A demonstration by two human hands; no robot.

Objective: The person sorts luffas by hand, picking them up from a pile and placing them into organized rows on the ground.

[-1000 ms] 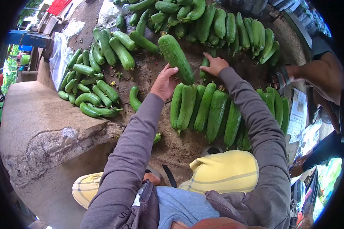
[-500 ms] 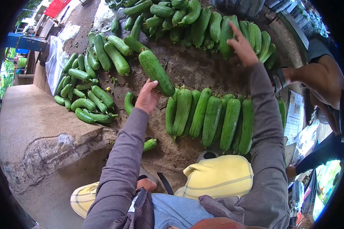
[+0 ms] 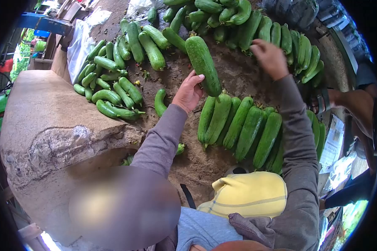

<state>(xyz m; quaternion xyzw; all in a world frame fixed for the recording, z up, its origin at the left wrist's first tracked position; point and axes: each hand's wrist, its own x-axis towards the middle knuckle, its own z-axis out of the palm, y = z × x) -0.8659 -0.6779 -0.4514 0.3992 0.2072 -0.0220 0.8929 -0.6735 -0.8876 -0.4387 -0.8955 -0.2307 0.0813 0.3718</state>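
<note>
A long, mottled green gourd [image 3: 203, 65] is raised above the ground in my left hand [image 3: 189, 93], its thumb and fingers closed around the gourd's lower part. My right hand [image 3: 270, 59] is out past it, just below the far row of gourds [image 3: 264, 31]. Its fingers look bent but are smeared by motion, and whether they touch the nearest gourd end cannot be made out. Between me and that row, a line of large gourds [image 3: 249, 127] lies side by side, partly hidden by my right sleeve.
Smaller green gourds [image 3: 107, 96] are heaped at left beside a worn concrete ledge [image 3: 58, 108]. One curved gourd [image 3: 159, 102] lies near my left wrist. Another person's sandalled foot [image 3: 321, 100] is at right, near newspaper [image 3: 333, 140]. A blurred patch hides the lower left.
The view has turned and shifted. My right hand has drawn back from a gourd in the far row, its fingers now more bent. My left hand keeps its gourd, now more upright in view.
</note>
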